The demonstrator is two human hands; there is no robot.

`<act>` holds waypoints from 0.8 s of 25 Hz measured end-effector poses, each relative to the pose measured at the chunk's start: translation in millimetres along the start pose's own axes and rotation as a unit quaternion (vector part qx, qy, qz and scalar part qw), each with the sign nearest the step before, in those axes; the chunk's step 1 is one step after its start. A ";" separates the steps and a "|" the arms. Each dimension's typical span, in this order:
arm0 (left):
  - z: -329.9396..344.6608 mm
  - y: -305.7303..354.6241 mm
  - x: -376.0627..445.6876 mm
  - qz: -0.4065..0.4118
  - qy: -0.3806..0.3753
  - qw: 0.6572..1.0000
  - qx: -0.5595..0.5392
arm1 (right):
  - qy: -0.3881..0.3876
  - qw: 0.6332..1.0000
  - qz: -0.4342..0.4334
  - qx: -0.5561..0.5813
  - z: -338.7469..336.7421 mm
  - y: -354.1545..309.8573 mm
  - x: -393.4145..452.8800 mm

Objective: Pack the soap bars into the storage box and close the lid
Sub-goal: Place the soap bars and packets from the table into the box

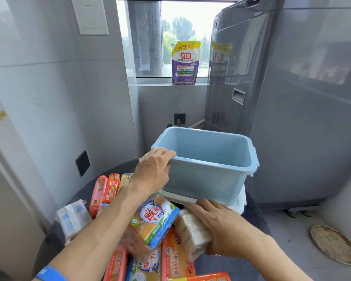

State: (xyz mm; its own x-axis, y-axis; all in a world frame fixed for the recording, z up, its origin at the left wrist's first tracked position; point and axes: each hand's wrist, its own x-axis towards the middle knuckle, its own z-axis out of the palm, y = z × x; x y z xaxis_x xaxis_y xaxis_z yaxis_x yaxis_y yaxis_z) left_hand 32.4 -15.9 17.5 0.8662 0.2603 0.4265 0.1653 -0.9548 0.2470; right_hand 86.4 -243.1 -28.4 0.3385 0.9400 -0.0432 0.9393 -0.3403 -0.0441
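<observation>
One pale soap bar (pixel 193 234) is gripped by the right hand (pixel 221 228) just below the storage box (pixel 207 175), whose near-left rim the left hand (pixel 152 171) clasps, so the open mouth lies up and ahead.

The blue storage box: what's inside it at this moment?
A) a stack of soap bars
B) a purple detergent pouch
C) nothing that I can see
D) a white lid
C: the blue storage box shows only bare inner walls, while the soap bars lie outside on the table.
</observation>
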 end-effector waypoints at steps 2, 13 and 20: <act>0.8 -2.1 0.3 -0.003 -0.013 1.000 -0.010 | 0.030 0.998 0.006 0.047 1.0 3.9 5.3; -60.1 56.6 -11.1 0.089 -0.264 0.834 -0.476 | 0.113 0.633 -0.092 0.761 -43.9 43.3 -17.1; -0.1 78.7 -50.1 -0.049 -0.205 0.883 -0.420 | 0.016 0.724 -0.014 0.689 -16.0 56.3 -39.9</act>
State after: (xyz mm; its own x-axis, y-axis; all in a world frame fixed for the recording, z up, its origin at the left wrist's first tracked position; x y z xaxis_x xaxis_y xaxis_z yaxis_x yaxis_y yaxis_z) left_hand 1.9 -104.0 15.6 0.9935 0.0975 0.0589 -0.0098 -0.4424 0.8968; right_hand 126.6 -299.4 -13.2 0.3417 0.9398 -0.0004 0.0055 -0.0024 -1.0000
